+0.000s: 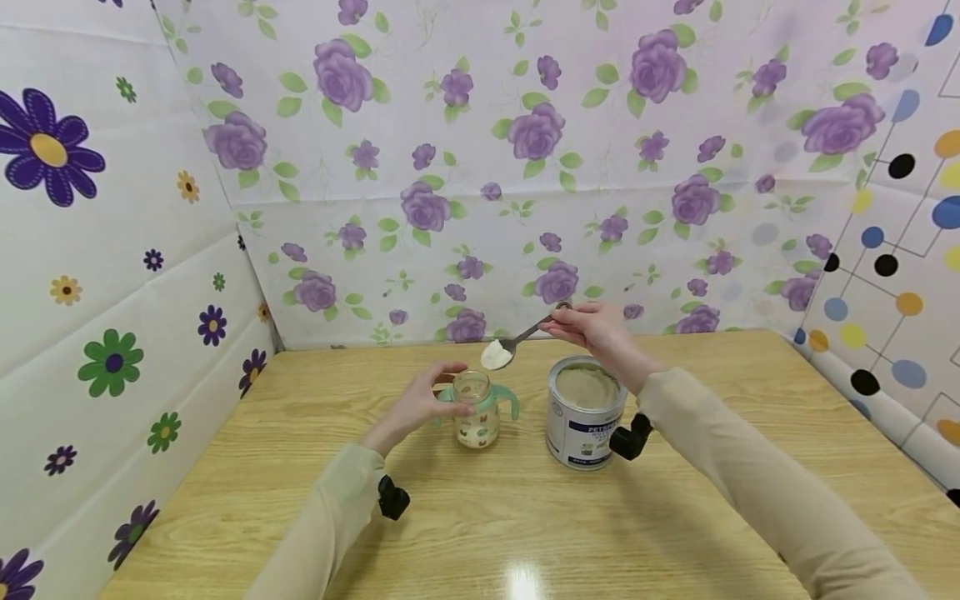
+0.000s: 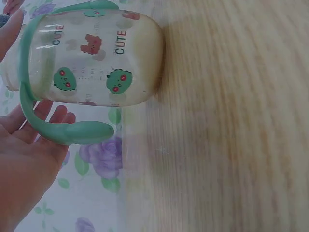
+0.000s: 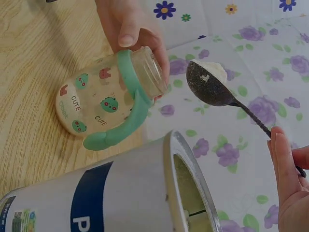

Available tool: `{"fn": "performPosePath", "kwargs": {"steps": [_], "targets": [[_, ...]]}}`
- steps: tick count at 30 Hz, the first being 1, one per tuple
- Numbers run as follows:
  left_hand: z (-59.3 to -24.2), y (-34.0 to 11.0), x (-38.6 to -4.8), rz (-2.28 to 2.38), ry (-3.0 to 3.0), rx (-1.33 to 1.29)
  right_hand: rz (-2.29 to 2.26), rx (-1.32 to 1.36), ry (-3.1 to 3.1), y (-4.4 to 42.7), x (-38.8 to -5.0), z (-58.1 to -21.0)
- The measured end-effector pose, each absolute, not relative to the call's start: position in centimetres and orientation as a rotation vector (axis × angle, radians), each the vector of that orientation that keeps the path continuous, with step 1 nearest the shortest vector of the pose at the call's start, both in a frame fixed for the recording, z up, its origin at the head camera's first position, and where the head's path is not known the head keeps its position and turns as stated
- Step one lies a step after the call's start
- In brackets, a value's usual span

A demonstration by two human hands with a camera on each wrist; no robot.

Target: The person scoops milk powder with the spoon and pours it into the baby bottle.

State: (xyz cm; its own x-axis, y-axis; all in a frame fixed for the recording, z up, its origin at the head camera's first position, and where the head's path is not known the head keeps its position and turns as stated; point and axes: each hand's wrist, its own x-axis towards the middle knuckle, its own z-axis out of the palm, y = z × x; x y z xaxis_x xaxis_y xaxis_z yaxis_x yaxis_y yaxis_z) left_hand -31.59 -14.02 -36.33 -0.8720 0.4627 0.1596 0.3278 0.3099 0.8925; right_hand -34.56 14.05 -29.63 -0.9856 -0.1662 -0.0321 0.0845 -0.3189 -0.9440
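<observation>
I pinch a dark spoon (image 3: 208, 88) near the end of its handle, the thumb and fingers of my right hand (image 1: 588, 329) drawn together on it. The bowl points away to the left of that hand, slightly lower than my fingertips, and carries a heap of white powder (image 1: 495, 355). It hangs above and a little to the right of the bottle's mouth, near it but not touching.

My left hand (image 1: 427, 400) holds the glass baby bottle (image 1: 480, 425) by the neck, thumb on the near side and fingers reaching round the far side, spread only as wide as the neck. The bottle stands upright on the wooden table (image 1: 480, 533), just to the right of my left palm. Its mint-green collar has two curved handles, and cartoon faces and the word "CUTE" are printed on the side. Something pale fills the lower part, though through the prints I can't tell whether it is liquid or powder.

Below my right hand, and to the right of the bottle, stands a white-and-navy tin (image 1: 566, 425) with beige powder (image 1: 587, 387) inside. Beyond both hands hangs a purple-rose cloth (image 1: 425, 207).
</observation>
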Motion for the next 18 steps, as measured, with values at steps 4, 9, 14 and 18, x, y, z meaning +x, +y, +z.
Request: {"fn": "performPosePath", "kwargs": {"steps": [4,9,14,18], "targets": [[-36.6,-14.0,-31.7,1.603,2.452,0.740,-2.441,-0.077,1.743,13.5,-34.7,-29.8],[-37.0,-14.1,-31.8,1.633,2.418,0.760,-2.431,-0.043,1.749,12.8,-34.8,-30.0],[-37.4,-14.1,-32.0,1.659,2.383,0.802,-2.413,-0.057,1.783,12.3,-34.7,-30.1],[-37.7,-14.1,-32.3,1.674,2.355,0.794,-2.405,-0.066,1.795,12.1,-34.7,-30.1]]}}
